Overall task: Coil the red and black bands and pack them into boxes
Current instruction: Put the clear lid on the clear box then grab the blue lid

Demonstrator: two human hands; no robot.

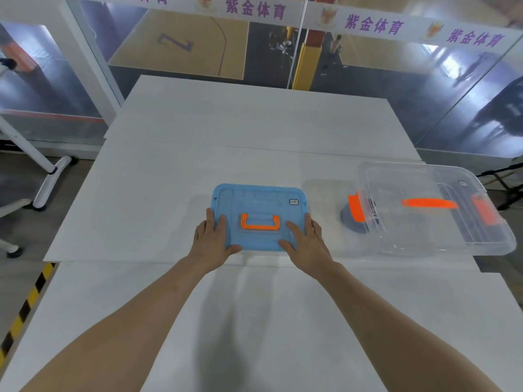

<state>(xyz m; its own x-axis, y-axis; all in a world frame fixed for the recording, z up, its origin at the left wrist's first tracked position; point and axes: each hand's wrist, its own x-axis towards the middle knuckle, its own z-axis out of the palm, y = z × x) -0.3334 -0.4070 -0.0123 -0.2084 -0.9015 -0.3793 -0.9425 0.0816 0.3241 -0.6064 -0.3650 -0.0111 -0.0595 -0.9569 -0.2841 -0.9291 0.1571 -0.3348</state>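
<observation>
While both hands lie flat on the near corners of the blue lid, the left hand and the right hand keep their fingers straight and slightly spread on its top, thumbs along its near edge, either side of the orange handle. This lidded box sits about midway across the white table, nearer the person's edge than the far one. Just beside it toward the right edge lies a clear box, tilted, with an orange strip showing through its wall; its outer corner reaches the table's right edge or slightly past it. A dark coil wrapped with a red-orange band stands at the clear box's left end, between the two boxes; whether it is inside or just outside the wall cannot be told. Bare tabletop stretches to the left edge, the far edge and the near edge under the forearms. Off the left edge are a white stand foot and yellow-black floor tape.
</observation>
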